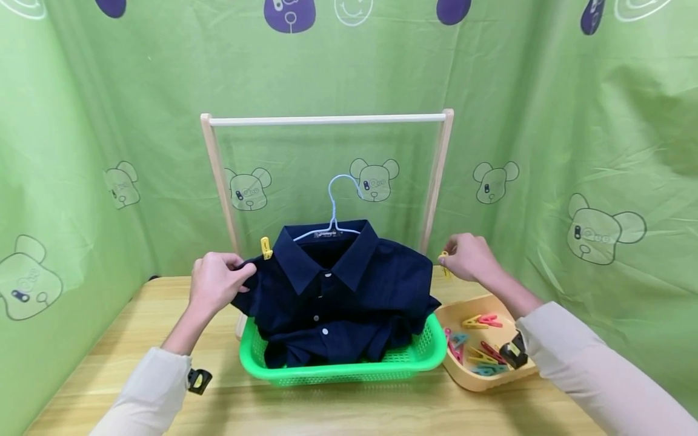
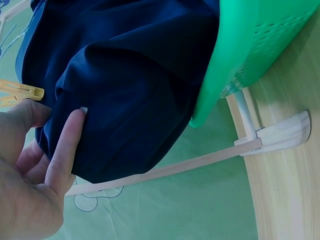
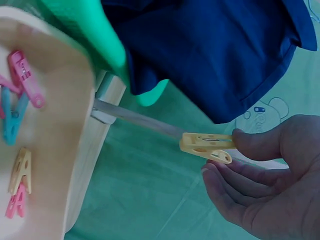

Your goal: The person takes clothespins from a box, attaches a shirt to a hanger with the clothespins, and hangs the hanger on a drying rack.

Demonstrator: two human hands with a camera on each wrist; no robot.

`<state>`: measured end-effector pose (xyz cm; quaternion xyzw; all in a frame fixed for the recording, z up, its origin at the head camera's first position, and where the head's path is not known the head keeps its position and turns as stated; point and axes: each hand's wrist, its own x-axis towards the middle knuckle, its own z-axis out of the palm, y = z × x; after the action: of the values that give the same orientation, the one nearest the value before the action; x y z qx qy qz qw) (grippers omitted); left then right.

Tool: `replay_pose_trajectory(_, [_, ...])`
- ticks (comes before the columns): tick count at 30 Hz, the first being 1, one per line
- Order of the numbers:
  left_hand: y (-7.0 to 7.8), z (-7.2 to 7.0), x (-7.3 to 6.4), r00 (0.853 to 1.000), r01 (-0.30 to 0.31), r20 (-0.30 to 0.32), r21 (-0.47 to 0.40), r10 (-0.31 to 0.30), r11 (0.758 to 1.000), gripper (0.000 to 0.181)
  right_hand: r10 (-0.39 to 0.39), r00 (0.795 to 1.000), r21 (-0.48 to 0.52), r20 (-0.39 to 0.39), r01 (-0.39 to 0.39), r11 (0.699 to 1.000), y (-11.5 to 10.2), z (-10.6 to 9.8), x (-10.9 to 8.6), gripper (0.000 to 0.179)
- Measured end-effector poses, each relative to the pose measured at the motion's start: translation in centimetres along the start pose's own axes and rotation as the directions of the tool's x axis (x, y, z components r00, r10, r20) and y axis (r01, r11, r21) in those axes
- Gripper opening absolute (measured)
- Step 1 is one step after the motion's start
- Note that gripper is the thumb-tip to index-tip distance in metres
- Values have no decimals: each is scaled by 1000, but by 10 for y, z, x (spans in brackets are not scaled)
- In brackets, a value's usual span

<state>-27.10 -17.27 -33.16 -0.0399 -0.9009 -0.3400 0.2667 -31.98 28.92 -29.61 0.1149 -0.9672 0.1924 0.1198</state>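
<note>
A dark navy shirt point(image 1: 349, 303) with white buttons hangs on a light-blue wire hanger point(image 1: 334, 209), its lower part bunched in a green basket point(image 1: 349, 370). My left hand point(image 1: 218, 280) pinches the shirt's shoulder on the left side, thumb in front. Just beside that thumb, a yellow clothespin point(image 1: 266, 247) is clipped on the same shoulder. Off to the right of the shirt, my right hand point(image 1: 470, 257) pinches another yellow clothespin point(image 3: 207, 145) by its handle ends. In the right wrist view this clothespin is apart from the shirt, its tip pointing toward the cloth.
A peach tray point(image 1: 463, 380) with several pink, yellow and blue clothespins stands right of the basket, under my right forearm. Behind the shirt rises a wooden rack with a white top bar point(image 1: 327, 120). A green patterned curtain point(image 1: 523, 121) surrounds the wooden table point(image 1: 262, 412).
</note>
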Motion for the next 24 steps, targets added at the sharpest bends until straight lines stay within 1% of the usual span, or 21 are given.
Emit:
replay_pose_trajectory(5, [0,-1,0,1000,8,2,1,-8,1000,20,-23,997,36,-71,26,999,-11,-3,3,31])
replay_pose_trajectory(16, [1,-1,0,1000,4,1,2,-4,1000,20,-31,986,126,-161,52,991,-36,-10,3,27])
replay_pose_trajectory(19, [1,-1,1,1000,5,0,6,-5,1000,19,-31,983,141,-181,57,988,-39,-11,5,25])
replay_pose_trajectory(24, [2,0,2,1000,0,-4,4,0,1000,19,-35,981,159,-190,66,985,-44,-12,8,24])
